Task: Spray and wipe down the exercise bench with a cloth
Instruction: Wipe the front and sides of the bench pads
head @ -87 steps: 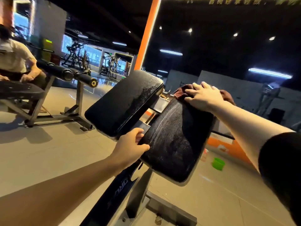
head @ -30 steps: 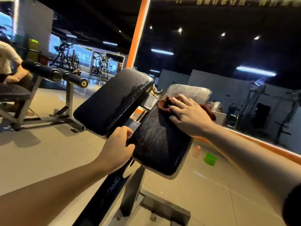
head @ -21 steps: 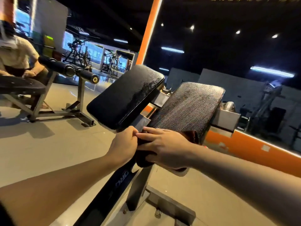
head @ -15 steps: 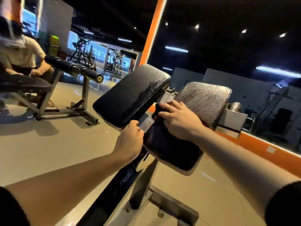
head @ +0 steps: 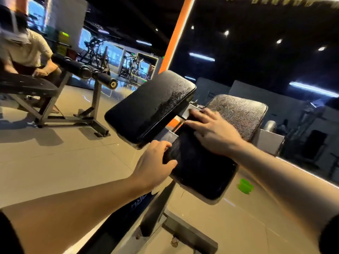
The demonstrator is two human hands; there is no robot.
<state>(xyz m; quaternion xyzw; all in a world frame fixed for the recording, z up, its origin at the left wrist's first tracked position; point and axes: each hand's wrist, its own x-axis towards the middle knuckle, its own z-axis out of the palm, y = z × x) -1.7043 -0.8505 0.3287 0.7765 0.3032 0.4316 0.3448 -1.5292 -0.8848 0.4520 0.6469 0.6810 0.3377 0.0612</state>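
The exercise bench has two tilted black pads, a left pad (head: 150, 107) and a right pad (head: 201, 173). My right hand (head: 212, 132) lies with spread fingers on a dark cloth (head: 193, 115) and presses it onto the middle of the right pad near its left edge. Most of the cloth is hidden under the hand. My left hand (head: 156, 162) grips the left edge of the right pad, with the thumb on top of it. The pad's upper part (head: 238, 114) shines in the light. No spray bottle is in view.
The bench's metal post and base (head: 189, 235) stand on the tiled floor below the pads. A green cup (head: 244, 186) sits on the floor at right. A person (head: 23, 50) sits on another bench (head: 27, 85) at left. Behind stand an orange column (head: 176, 37) and a mirror wall.
My right hand dragged the cloth from the pad's top down to its lower edge, then back up to the middle. My left hand stayed on the pad's edge.
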